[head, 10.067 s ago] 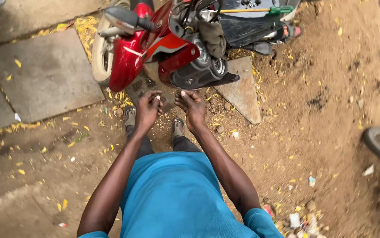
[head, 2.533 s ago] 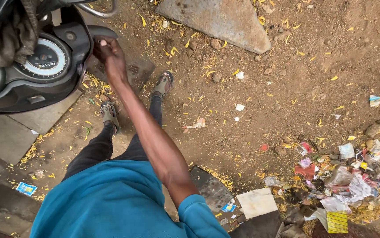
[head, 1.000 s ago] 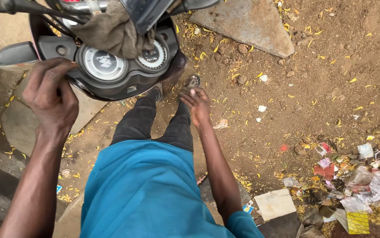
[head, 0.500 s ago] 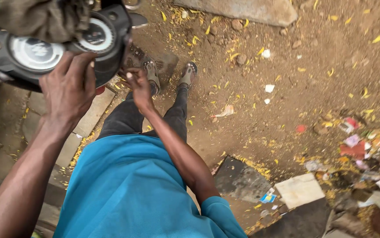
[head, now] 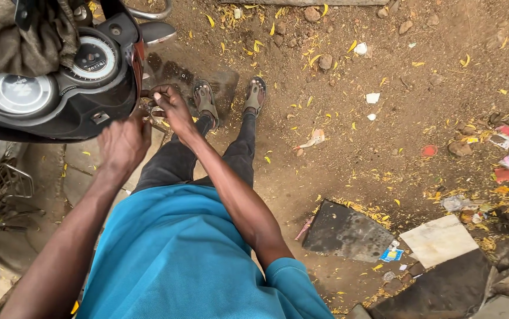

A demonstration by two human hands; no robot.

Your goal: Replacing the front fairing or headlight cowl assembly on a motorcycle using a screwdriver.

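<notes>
Scooter instrument panel (head: 54, 88): glossy black plastic, two round dials, upper left, grey cloth (head: 24, 35) draped on top. Left hand (head: 123, 142) touches its lower edge, grip unclear. Right hand (head: 172, 106) pinches small metal part just beside it. Dirt ground (head: 384, 147) beneath.

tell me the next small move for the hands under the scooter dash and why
Probably steady the dash with the left hand while the right hand works the small part just under its edge. Both hands are already there, and what the right fingers pinch is too hidden to name.
</notes>
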